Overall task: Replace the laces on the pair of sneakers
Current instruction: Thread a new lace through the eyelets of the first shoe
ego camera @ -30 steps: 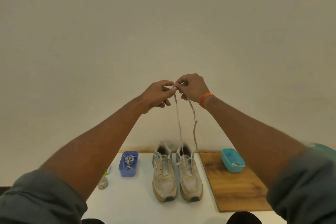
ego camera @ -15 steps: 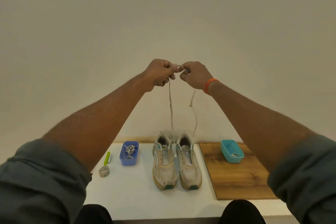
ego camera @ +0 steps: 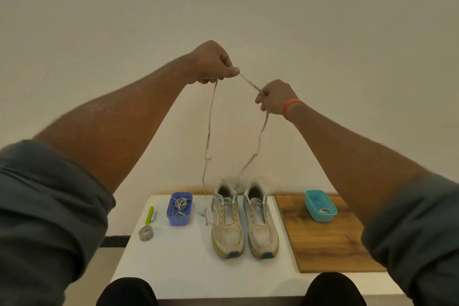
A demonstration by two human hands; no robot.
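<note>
Two worn white sneakers, the left sneaker (ego camera: 226,223) and the right sneaker (ego camera: 261,223), stand side by side on the white table (ego camera: 188,268), both with bare eyelets. High above them my left hand (ego camera: 213,63) pinches a dirty lace (ego camera: 210,131) near one end. My right hand (ego camera: 275,98), with an orange band at the wrist, grips the same lace lower down. A short stretch runs taut between my hands. One tail hangs down to the table left of the sneakers; the other dangles behind their heels.
A blue tub (ego camera: 180,208) holding coiled laces sits left of the sneakers, with a green-handled tool (ego camera: 150,213) and a tape roll (ego camera: 146,233) further left. A teal tub (ego camera: 320,205) stands on a wooden board (ego camera: 330,238) at the right. My knees (ego camera: 126,292) touch the front edge.
The lace has come free of the right sneaker. My hands, close together before, have spread apart, the left staying high and the right dropping lower to the right.
</note>
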